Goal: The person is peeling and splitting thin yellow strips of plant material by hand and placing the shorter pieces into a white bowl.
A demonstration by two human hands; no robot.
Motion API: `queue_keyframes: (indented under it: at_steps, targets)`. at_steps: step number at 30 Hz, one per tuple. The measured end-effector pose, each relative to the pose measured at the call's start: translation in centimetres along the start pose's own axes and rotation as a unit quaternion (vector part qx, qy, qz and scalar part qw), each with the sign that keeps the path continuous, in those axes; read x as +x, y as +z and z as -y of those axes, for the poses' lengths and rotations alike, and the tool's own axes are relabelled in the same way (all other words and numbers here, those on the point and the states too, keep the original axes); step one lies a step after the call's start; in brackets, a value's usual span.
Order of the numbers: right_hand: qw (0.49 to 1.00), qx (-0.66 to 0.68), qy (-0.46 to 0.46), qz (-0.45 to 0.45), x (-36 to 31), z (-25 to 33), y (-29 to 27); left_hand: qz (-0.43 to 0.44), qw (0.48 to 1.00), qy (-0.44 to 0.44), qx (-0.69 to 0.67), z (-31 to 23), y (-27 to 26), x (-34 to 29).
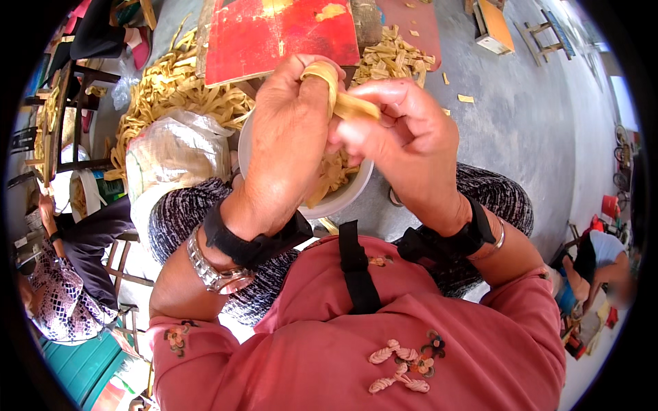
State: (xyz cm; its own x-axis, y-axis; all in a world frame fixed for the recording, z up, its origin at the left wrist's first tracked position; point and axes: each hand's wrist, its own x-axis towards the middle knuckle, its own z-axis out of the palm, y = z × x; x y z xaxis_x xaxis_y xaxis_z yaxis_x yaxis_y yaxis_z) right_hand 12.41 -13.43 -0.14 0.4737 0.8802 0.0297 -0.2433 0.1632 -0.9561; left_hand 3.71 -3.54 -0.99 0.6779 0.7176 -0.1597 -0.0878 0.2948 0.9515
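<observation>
1. Strip (346,103) of pale yellow fibre spans the two raised hands above a white bowl (343,195); one end loops over the left forefinger, the other runs rightward into the right hand.
2. Left hand (288,144) is curled, fingers bent with the loop around the fingertip; its palm side is turned away, so the grip beneath is hidden.
3. Strip's long axis lies roughly left to right, tilting down toward the right; both hands touch it, the left at the loop, the right at the free end.
4. Right hand (404,140) pinches the strip between thumb and forefinger, the other fingers folded in.
5. Bowl sits on the lap under the hands, mostly covered by them; more strips show inside.
6. Heaps of like strips (175,85) lie on the floor beyond, beside a red board (274,34).
</observation>
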Motion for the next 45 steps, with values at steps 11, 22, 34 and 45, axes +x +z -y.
queue_keyframes:
  at_steps: [11, 22, 34, 45]
  targets:
    - [0.947, -0.181, -0.260, 0.058, 0.8, -0.8, -1.0, 0.054, 0.991, -0.105, -0.056, 0.3, 0.4, -0.6]
    - [0.856, -0.451, -0.253, -0.001, 1.8, -0.6, -2.3, 0.049, 0.991, -0.011, 0.124, 0.6, 0.7, -0.3]
    - [0.896, -0.370, -0.248, 0.007, 1.7, -0.5, -3.6, 0.069, 0.991, -0.007, 0.118, -0.1, 1.1, -0.5]
    - [0.984, -0.162, 0.030, 0.072, 2.4, -0.6, -4.0, 0.075, 0.971, 0.090, 0.209, 0.8, 0.7, -0.7]
